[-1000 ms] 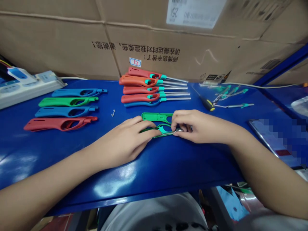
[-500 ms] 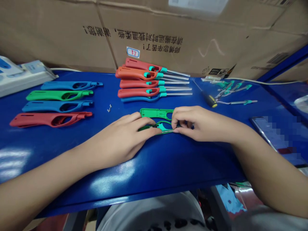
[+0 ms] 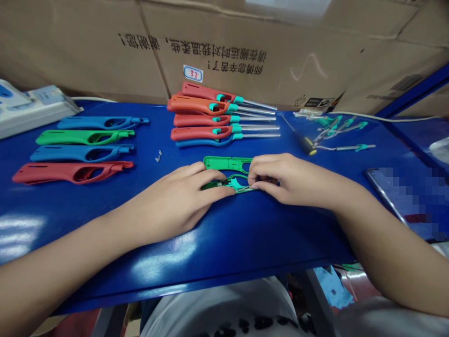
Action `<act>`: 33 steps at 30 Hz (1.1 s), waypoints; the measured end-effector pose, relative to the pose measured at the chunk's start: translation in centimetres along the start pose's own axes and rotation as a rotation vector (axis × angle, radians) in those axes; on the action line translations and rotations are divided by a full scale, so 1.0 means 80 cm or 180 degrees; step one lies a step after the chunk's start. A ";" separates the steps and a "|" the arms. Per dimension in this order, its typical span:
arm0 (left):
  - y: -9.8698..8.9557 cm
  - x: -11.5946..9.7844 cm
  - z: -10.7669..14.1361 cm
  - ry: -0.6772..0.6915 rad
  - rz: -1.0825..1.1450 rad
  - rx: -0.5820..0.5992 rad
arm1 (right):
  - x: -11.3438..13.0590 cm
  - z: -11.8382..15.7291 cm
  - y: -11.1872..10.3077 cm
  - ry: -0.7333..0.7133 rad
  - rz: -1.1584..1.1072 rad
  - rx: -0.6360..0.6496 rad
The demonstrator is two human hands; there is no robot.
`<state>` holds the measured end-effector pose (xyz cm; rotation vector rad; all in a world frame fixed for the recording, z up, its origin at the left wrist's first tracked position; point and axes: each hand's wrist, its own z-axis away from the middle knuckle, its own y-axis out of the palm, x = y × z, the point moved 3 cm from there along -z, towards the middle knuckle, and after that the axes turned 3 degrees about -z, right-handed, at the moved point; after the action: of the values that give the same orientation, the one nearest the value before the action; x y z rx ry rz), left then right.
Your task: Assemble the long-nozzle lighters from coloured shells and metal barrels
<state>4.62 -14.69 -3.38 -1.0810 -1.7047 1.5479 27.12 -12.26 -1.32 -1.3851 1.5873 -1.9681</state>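
Observation:
My left hand (image 3: pixel 189 201) grips a green half shell (image 3: pixel 209 185) near the table's front, thumb and fingers on its sides. A teal trigger (image 3: pixel 235 181) sits inside that shell. At the shell's right end, my right hand (image 3: pixel 280 180) pinches a thin part whose shape is mostly hidden by the fingertips. Another green half shell (image 3: pixel 224 163) lies open side up just behind, its right end partly covered by my right fingers.
Red, orange and blue lighters with metal tubes (image 3: pixel 203 134) lie at the back middle. Colored shells (image 3: pixel 70 172) are on the left, tiny metal pins (image 3: pixel 158 156) near them. To the right are a screwdriver (image 3: pixel 306 144), teal wired parts (image 3: pixel 356 148) and a phone (image 3: pixel 389 187).
The right fingertips have shifted slightly left along the green shell's end. Both hands keep their hold, and the view has tilted a little.

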 end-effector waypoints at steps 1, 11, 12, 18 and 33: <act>0.000 0.000 0.000 0.0004 -0.0001 -0.0014 | 0.000 0.000 0.000 -0.0001 -0.0007 -0.0002; -0.001 -0.001 0.001 0.0081 -0.0061 -0.0039 | 0.006 0.001 -0.006 -0.0059 -0.0298 0.0168; -0.001 -0.001 0.001 0.0084 -0.0067 -0.0045 | 0.006 0.001 -0.006 -0.0077 -0.0300 0.0150; -0.001 -0.002 -0.001 0.0074 -0.0066 -0.0066 | 0.003 -0.002 0.000 0.0109 -0.0290 0.0034; -0.001 -0.002 0.000 0.0064 -0.0084 -0.0100 | 0.001 -0.001 0.001 0.0232 -0.0408 -0.0078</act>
<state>4.66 -14.87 -3.25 -1.0820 -1.7283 1.4939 27.02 -12.27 -1.34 -1.4745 1.5955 -2.1011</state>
